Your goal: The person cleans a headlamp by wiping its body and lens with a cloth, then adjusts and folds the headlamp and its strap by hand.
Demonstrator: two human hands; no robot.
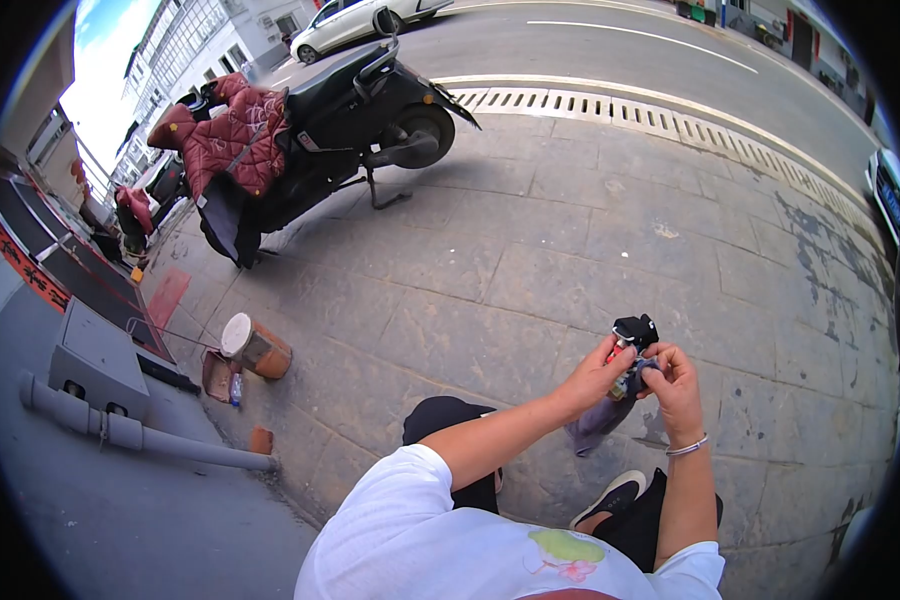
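Left hand (594, 374) and right hand (676, 388) are closed on a dark bundle (601, 421); through a loosened pinch, it could be dropped onto the paving (440, 325).

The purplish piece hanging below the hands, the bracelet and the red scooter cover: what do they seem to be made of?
Purplish piece: probably thin, matte fabric, since it droops softly; film is possible.
Bracelet: likely polished metal, being silvery with bright highlights.
Red cover: padded textile, slightly glossy, judging by its puffy, quilted pattern; the exact fibre is unclear.
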